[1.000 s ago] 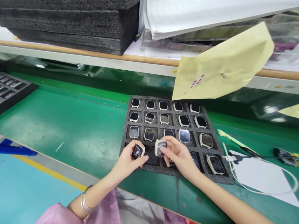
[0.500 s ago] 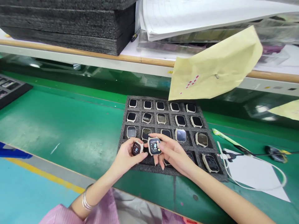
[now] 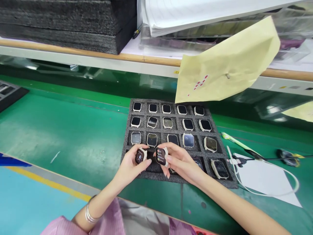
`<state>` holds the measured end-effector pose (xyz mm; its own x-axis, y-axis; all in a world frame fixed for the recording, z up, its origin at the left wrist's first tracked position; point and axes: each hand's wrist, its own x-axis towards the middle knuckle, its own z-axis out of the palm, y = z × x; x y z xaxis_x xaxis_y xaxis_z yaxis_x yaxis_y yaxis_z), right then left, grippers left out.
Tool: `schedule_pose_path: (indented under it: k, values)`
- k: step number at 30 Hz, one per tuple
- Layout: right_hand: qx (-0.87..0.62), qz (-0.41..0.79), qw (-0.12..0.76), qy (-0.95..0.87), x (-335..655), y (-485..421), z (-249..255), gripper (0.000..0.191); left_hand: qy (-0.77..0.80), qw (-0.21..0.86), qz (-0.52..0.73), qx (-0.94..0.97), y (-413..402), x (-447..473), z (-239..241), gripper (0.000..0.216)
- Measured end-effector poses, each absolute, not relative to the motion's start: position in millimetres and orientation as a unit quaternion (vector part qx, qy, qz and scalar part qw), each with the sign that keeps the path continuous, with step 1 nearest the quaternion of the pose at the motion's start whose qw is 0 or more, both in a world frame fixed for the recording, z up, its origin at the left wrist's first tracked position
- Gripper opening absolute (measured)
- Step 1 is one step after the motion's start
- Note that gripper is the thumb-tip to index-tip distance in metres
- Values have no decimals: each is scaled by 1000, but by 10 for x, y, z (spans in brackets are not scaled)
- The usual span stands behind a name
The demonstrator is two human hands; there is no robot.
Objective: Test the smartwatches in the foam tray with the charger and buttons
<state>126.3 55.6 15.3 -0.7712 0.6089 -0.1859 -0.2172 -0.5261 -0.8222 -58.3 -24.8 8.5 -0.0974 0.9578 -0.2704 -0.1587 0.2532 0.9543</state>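
Note:
A black foam tray (image 3: 215,180) lies on the green belt, its pockets filled with several beige-cased smartwatch bodies (image 3: 188,140). My left hand (image 3: 130,168) is closed on one watch body (image 3: 140,155) with a lit screen, over the tray's near left corner. My right hand (image 3: 182,162) pinches a second watch body (image 3: 160,155), its screen lit with coloured icons and turned toward the left. The two watches are held side by side, a little apart. The pockets under my hands are hidden.
A yellow envelope (image 3: 227,65) hangs over the tray's far right. White paper (image 3: 266,179) with a white cable (image 3: 276,192) lies to the right. Stacked black foam sheets (image 3: 66,23) sit on the shelf. Another tray (image 3: 9,93) pokes in at far left.
My right hand has turned its watch from edge-on to screen-up, then tilted it leftward; its screen now shows icons. My left hand kept its watch and barely moved.

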Motion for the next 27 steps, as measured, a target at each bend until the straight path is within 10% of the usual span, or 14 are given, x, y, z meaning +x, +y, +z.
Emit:
schedule_pose_path:
  k: [27]
  values:
    - [-254,837,234,-425,1285,517,142,41,516,574,493,402,-316,-603,22,34]
